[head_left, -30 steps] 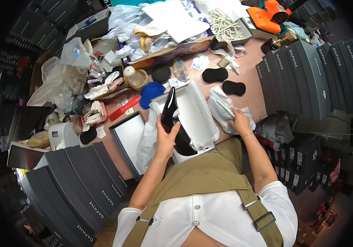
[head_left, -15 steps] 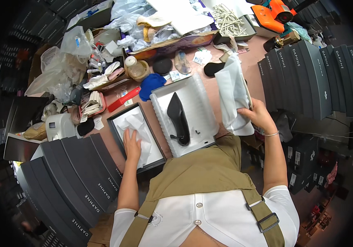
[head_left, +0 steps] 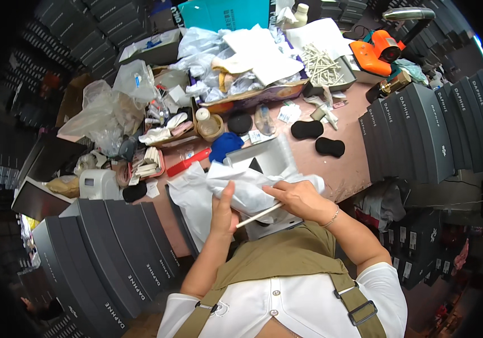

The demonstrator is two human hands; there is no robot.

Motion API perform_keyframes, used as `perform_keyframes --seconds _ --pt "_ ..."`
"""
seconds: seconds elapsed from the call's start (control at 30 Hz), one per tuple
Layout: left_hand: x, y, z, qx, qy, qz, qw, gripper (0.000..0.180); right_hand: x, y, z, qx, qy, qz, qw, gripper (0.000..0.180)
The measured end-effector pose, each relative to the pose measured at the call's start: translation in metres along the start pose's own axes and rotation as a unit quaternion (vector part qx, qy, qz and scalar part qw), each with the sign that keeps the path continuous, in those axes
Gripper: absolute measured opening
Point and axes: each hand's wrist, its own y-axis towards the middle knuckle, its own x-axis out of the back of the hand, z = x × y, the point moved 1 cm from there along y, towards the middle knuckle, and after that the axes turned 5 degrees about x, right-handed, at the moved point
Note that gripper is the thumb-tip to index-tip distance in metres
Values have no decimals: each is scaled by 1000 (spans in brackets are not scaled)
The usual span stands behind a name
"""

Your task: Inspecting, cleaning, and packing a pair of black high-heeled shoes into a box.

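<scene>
A white soft wrapped bundle (head_left: 238, 188) is held between my two hands over the shoe box. My left hand (head_left: 224, 214) grips its left end with the thumb up, its other fingers partly hidden beneath. My right hand (head_left: 297, 200) bends over the right part, fingers pressed on the white wrapping. A thin white stick (head_left: 261, 215) runs along the near side, between the hands. Whatever is inside the bundle is hidden. Behind it, the white-lined shoe box (head_left: 269, 155) shows its far end and a dark bit of the black shoe (head_left: 255, 165). White tissue paper (head_left: 188, 194) lies spread at the left.
Dark shoe boxes stand in a left stack (head_left: 123, 248) and a right stack (head_left: 410, 129). Two black pads (head_left: 330, 147) lie right of the box. Beyond are a blue cloth (head_left: 225, 147), a red comb-like tool (head_left: 189, 162), a tray of white sticks (head_left: 323, 67) and an orange tool (head_left: 376, 53).
My right hand has brought the white bundle from the right to the middle. My left hand has left the tissue in the left box part and now grips the bundle. The tissue is spread wider.
</scene>
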Motion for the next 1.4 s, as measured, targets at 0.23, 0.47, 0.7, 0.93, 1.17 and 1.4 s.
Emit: perform_keyframes --seconds 0.23,0.47,0.7,0.93,1.17,1.4 --pt "34 48 26 -11 -267 -29 963 47 -68 18 37 -4 234 -176 956 34" --pt "25 18 -22 -37 -211 -91 973 56 22 -21 0 -210 541 -271 768 17" --pt "42 24 -42 -88 -143 -42 985 51 22 -6 -11 -230 584 33 778 35" --pt "44 6 -39 -43 -145 -12 988 54 -13 -26 -8 -164 585 42 793 62" --pt "67 -30 -9 25 140 95 985 91 -53 -41 -24 -225 755 46 614 64" --pt "89 -22 -70 -185 140 -98 968 30 25 -58 -37 -258 666 77 696 50"
